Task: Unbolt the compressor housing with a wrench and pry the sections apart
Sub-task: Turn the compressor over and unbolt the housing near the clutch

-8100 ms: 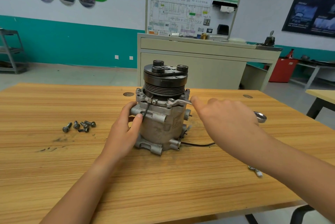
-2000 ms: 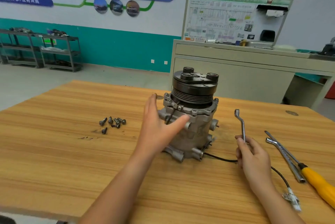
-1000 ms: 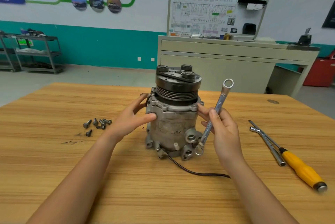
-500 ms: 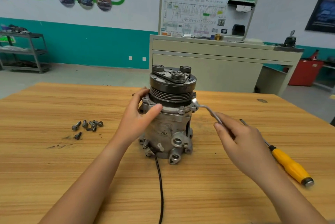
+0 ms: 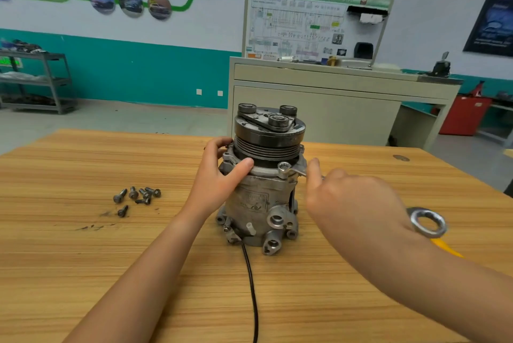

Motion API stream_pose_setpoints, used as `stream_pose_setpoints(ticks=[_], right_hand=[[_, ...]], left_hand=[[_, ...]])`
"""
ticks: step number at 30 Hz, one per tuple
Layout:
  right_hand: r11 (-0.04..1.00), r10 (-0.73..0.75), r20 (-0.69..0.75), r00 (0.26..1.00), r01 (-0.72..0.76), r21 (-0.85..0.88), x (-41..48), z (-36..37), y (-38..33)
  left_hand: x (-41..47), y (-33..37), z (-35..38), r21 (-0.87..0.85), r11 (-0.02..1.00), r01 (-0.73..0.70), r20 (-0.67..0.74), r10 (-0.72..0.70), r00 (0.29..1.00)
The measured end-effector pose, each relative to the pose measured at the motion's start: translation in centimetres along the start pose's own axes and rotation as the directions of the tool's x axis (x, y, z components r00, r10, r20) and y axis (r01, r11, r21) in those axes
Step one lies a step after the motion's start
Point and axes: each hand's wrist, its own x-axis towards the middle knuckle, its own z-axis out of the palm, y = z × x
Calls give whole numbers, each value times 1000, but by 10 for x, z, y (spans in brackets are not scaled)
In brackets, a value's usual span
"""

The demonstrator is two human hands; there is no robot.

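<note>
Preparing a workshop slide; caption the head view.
Left hand grips the upright compressor while the right hand holds a wrench to its top flange; loose bolts lie on the table.

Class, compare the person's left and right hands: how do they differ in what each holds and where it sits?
The left hand grips the compressor, thumb across its upper flange; the right hand holds the wrench instead. The left hand lies against the compressor; the right hand is beside it, the wrench's ring end jutting past the wrist. Both are bare, over the table.
</note>
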Motion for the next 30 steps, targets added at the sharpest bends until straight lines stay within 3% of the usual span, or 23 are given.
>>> stream_pose_setpoints(ticks=[7,12,17,21,26,30], right_hand=[[992,21,-3,1000,-21,-121,6,4,13],[998,36,35,999,-37,41,5,24,36],[1000,18,8,1000,-18,-7,1,16,26],[996,-6,-22,1000,4,-84,3,13,21],[983,-152,-142,978,134,-126,13,26,58],[970,-190,-140,972,163,-182,39,48,77]], left_hand=[[-6,2,12,-51,999,-19,-72,15,997],[-10,1,18,-102,994,37,-119,-49,992],[-21,5,27,-125,991,50,-176,-72,982],[-33,7,31,-66,997,25,-186,-37,982],[-44,6,29,112,983,-142,-135,157,978],[-42,-1,29,131,978,-161,-129,178,975]])
